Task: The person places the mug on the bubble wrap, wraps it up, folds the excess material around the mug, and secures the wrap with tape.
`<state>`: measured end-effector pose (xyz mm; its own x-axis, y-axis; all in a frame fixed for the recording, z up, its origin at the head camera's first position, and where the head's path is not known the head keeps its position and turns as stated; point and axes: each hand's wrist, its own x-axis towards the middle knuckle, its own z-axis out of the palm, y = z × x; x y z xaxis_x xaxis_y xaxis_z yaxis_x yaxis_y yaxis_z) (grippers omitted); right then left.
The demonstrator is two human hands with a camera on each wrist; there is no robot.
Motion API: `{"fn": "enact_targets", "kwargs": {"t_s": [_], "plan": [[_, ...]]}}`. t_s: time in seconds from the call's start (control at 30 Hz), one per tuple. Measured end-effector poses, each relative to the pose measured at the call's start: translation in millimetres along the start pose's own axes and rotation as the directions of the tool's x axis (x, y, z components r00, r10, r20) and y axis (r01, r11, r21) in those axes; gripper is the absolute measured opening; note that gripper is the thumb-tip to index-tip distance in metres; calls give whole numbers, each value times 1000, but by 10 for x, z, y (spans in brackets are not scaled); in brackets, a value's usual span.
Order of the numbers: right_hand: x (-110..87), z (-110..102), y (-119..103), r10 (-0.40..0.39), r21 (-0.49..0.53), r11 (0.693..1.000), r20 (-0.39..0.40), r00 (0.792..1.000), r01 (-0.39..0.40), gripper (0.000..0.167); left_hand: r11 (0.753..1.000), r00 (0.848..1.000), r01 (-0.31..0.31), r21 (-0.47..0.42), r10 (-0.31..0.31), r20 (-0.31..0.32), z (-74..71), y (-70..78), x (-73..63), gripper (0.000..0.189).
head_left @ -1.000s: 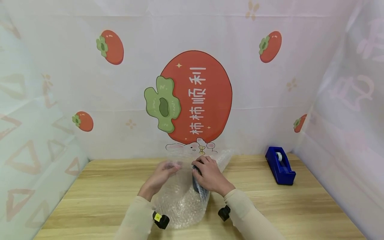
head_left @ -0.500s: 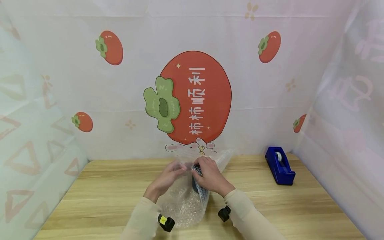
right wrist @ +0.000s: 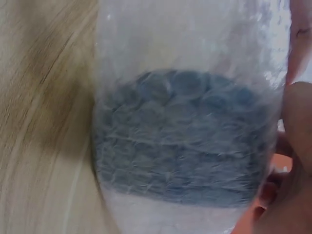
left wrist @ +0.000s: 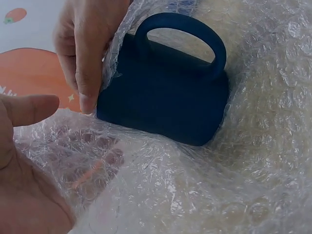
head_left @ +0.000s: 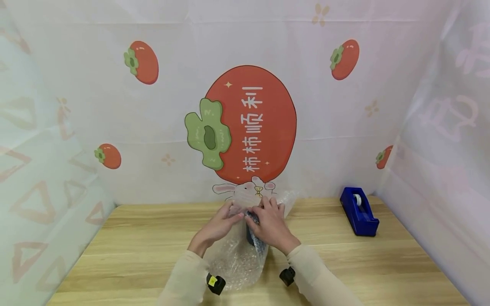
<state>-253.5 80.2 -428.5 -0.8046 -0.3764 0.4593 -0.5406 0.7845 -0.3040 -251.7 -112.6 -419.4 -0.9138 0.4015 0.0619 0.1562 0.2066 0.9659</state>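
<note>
A dark blue mug [left wrist: 163, 92] lies on its side in clear bubble wrap [head_left: 235, 265] on the wooden table, its handle uppermost in the left wrist view. My right hand [head_left: 272, 223] grips the mug's far end through a layer of the wrap, which covers that side of the mug in the right wrist view. Close beside it, my left hand [head_left: 216, 227] has its fingers behind a raised flap of wrap, partly seen through it. The left thumb [left wrist: 34, 108] sticks out straight, apart from those fingers.
A blue tape dispenser [head_left: 360, 212] with a roll of clear tape stands at the back right of the table [head_left: 126, 255]. Behind the table rises a white cloth backdrop [head_left: 176, 85] printed with persimmons; more cloth closes both sides.
My left hand has moved right and slightly away from me, toward the right hand, carrying the flap of bubble wrap with it. The right hand stays on the mug, its fingers shifting slightly.
</note>
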Motion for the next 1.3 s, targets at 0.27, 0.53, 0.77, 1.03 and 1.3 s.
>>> {"fn": "enact_targets", "kwargs": {"t_s": [0.27, 0.53, 0.77, 1.03, 1.3], "plan": [[-49, -114, 6, -33, 68, 997, 54, 998, 30, 26, 987, 990, -81, 142, 63, 127, 44, 125, 4, 51], [-12, -243, 142, 172, 391, 903, 57, 984, -180, 16, 975, 995, -59, 214, 40, 94, 105, 179, -8, 57], [-28, -303, 232, 332, 639, 687, 147, 932, -346, 50, 927, 999, -13, 376, 0, 35, 200, 241, -41, 66], [-34, -328, 248, 355, 628, 674, 186, 916, -388, 40, 770, 999, -33, 637, -1, 52, 382, 320, -83, 77], [-66, -432, 216, 366, 537, 724, 232, 901, -433, 34, 616, 1000, -11, 787, 10, 6, 503, 323, -126, 96]]}}
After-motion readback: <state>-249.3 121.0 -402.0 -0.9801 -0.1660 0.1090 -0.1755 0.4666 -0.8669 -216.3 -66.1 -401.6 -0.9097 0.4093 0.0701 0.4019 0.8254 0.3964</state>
